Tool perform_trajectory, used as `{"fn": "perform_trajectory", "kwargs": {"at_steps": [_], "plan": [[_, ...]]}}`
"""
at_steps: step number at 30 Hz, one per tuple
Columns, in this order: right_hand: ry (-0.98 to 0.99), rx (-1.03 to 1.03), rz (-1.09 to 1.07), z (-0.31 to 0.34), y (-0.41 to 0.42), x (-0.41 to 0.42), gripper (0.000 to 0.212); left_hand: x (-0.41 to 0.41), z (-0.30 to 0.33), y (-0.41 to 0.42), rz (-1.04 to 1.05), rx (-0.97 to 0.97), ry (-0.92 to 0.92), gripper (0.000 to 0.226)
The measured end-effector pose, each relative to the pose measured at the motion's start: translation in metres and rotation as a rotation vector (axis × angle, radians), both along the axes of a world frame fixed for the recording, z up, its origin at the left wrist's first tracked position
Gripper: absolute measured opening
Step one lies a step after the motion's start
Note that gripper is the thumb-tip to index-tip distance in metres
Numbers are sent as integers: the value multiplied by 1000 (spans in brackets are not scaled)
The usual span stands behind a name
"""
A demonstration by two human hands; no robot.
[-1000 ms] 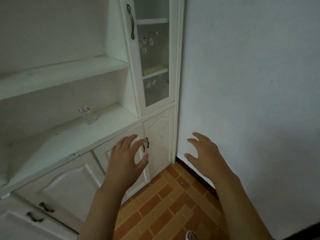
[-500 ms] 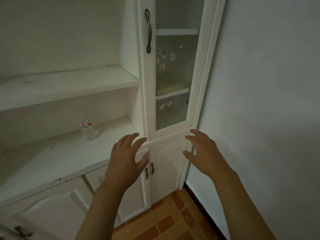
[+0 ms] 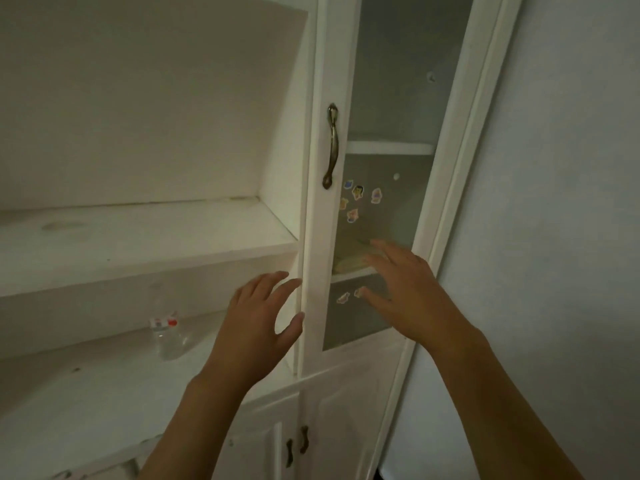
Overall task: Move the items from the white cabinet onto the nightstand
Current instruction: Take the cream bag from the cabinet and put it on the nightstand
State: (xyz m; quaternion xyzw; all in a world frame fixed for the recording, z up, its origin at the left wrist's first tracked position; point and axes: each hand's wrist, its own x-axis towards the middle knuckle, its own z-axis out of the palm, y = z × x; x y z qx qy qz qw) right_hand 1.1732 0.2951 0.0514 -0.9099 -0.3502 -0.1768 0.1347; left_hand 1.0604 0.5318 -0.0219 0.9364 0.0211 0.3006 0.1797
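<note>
A plain pale blue-grey painted wall (image 3: 571,202) is seen at right, running beside the tall unit. Small colourful cartoon stickers (image 3: 357,192) are stuck in a cluster on the frosted pane, with two more stickers (image 3: 350,294) lower down. A dark strip of floor (image 3: 378,474) is glimpsed at the bottom edge.

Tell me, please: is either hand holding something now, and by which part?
Nothing is held. The left hand and the right hand are both raised with fingers spread in front of the glass door; the door handle is untouched.
</note>
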Motion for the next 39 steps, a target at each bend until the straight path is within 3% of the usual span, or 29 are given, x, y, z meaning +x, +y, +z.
{"fn": "perform_trajectory", "kwargs": {"at_steps": [15,22,30,39], "plan": [[-445,-104,-7,94,85,44,55,119,71,66,-216,29,-255,62],[-674,-313,-1,116,101,62,56,160,58,62,-285,1,-366,65],[-765,-425,2,122,101,82,52,177,39,64,-207,14,-415,67],[-758,-414,-2,118,109,90,44,178,40,59,-126,17,-412,63]]}}
